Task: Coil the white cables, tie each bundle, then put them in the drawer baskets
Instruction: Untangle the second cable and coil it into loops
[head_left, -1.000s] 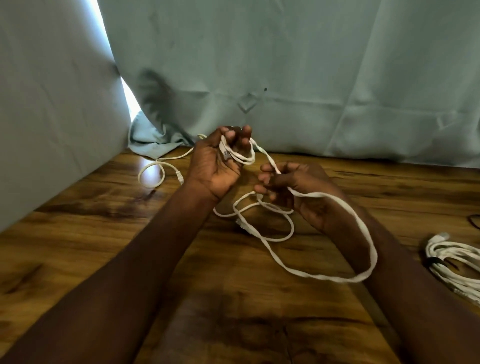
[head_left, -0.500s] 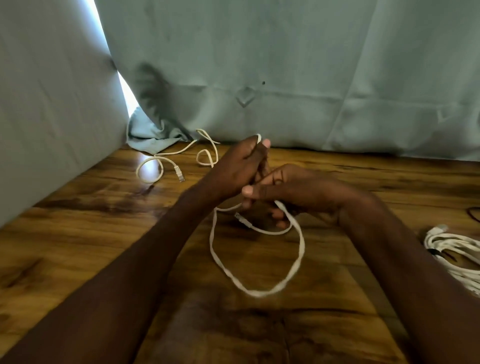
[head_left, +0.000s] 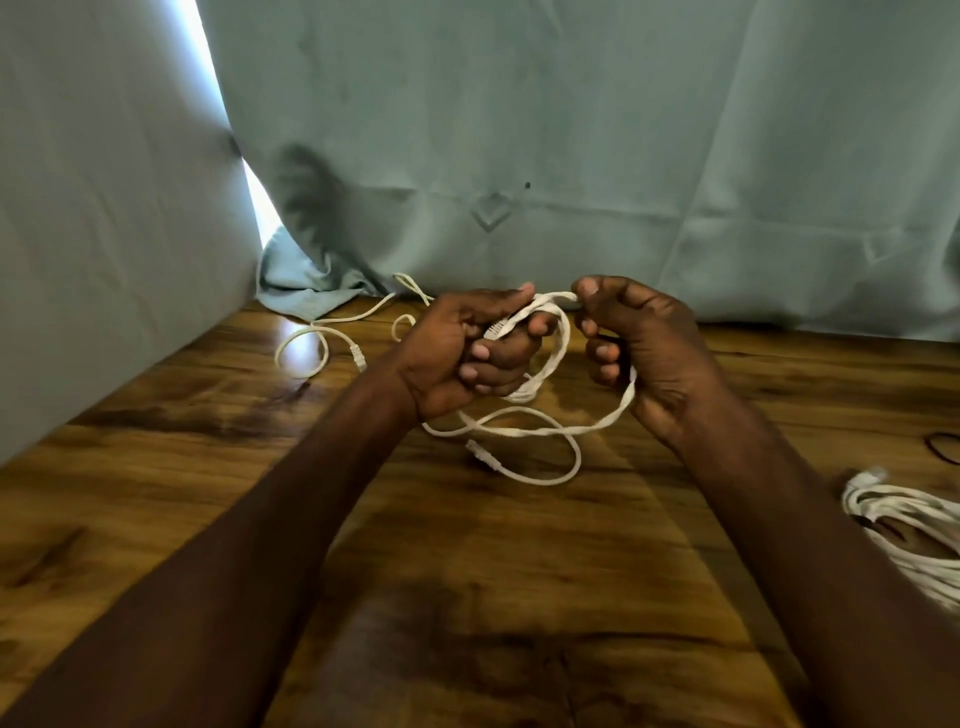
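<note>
A flat white cable (head_left: 558, 358) runs between both hands above the wooden table (head_left: 467, 597). My left hand (head_left: 467, 353) grips several loops of it, with a plug end showing between the fingers. My right hand (head_left: 639, 353) pinches the top of the loop, and a strand passes under its palm. A loose tail with a connector (head_left: 475, 449) lies on the table below the hands. Another white cable (head_left: 322, 343) lies slack at the back left. A coiled white bundle (head_left: 909, 525) rests at the right edge.
Pale green curtains (head_left: 571, 156) hang along the back and left sides, with a bright gap between them. A thin dark loop (head_left: 943, 447) lies at the far right edge of the table. No drawer or basket is in view.
The hands have drawn apart again. The big hanging loop has been gathered into smaller loops in my left hand, and my right hand now pinches the top of the coil.
</note>
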